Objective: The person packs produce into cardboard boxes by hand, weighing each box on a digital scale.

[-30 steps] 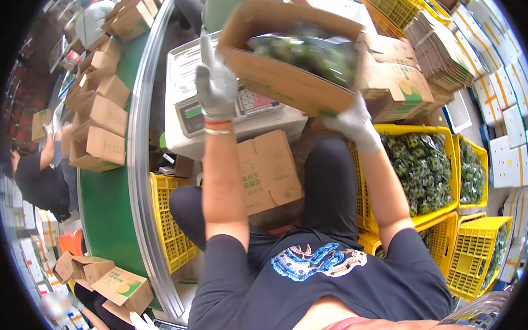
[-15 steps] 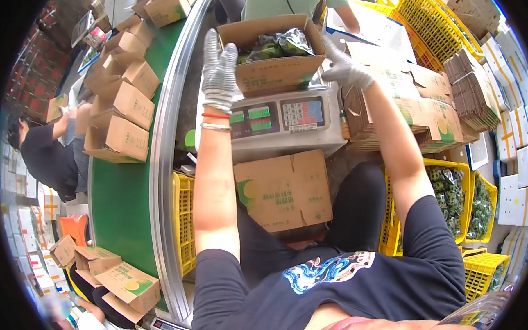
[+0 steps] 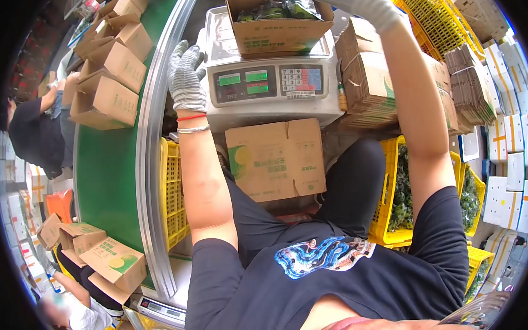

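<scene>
An open cardboard box (image 3: 280, 37) holding dark, shiny bags of green produce (image 3: 282, 8) sits on the pan of a digital scale (image 3: 274, 112). My right hand (image 3: 366, 5), in a pale glove, reaches across the box's upper right corner with its fingers stretched out over the bags. Beside the scale's left edge, my left hand (image 3: 186, 74) in a striped grey glove is raised, fingers loosely bent and apart, holding nothing. Green digits glow on the scale's panel. Below it, between my legs, stands another cardboard box (image 3: 277, 160) with green print.
Left of me runs a green conveyor belt (image 3: 106, 182) carrying several open boxes (image 3: 107, 100). Flattened cartons (image 3: 368, 74) are stacked right of the scale. Yellow crates (image 3: 388, 219) with bagged greens flank my right leg. Two people sit beyond the belt.
My left hand has left the box's side and dropped down and left. My right hand has moved from its right side onto its upper corner. The camera view has tilted downward.
</scene>
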Demonstrator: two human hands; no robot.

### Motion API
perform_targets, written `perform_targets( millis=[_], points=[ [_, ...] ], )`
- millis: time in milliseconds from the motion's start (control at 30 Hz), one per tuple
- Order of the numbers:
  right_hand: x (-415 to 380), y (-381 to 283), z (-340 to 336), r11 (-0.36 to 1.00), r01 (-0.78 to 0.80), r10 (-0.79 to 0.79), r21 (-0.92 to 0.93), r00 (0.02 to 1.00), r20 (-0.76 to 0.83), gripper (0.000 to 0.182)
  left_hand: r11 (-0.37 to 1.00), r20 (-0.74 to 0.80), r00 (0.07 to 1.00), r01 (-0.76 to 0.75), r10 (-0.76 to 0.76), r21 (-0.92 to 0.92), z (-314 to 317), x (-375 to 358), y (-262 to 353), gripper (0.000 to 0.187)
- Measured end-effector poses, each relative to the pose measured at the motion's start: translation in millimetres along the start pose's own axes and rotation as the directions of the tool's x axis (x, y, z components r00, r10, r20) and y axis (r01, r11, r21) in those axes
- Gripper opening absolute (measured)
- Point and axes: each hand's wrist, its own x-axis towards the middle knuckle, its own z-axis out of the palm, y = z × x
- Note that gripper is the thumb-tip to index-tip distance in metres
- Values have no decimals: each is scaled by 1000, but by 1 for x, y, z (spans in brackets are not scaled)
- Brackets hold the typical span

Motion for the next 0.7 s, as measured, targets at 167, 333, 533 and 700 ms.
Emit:
perform_targets(
  millis=[167, 333, 533, 700],
  points=[
    [25, -35, 43, 870, -150, 248, -471, 957, 153, 45, 984, 149, 987, -83, 59, 159, 1, -3, 0, 52],
    [16, -40, 33, 927, -167, 203, -336, 976, 76, 37, 972, 163, 979, -153, 124, 178, 1, -6, 1, 49],
    [-88, 35, 28, 229, 177, 64, 957, 979, -196, 37, 932, 188, 969, -209, 158, 296, -14, -2, 1, 49],
    [-177, 40, 117, -212, -97, 155, 973, 979, 132, 61, 917, 193, 967, -225, 168, 330, -11, -4, -4, 44]
  ],
)
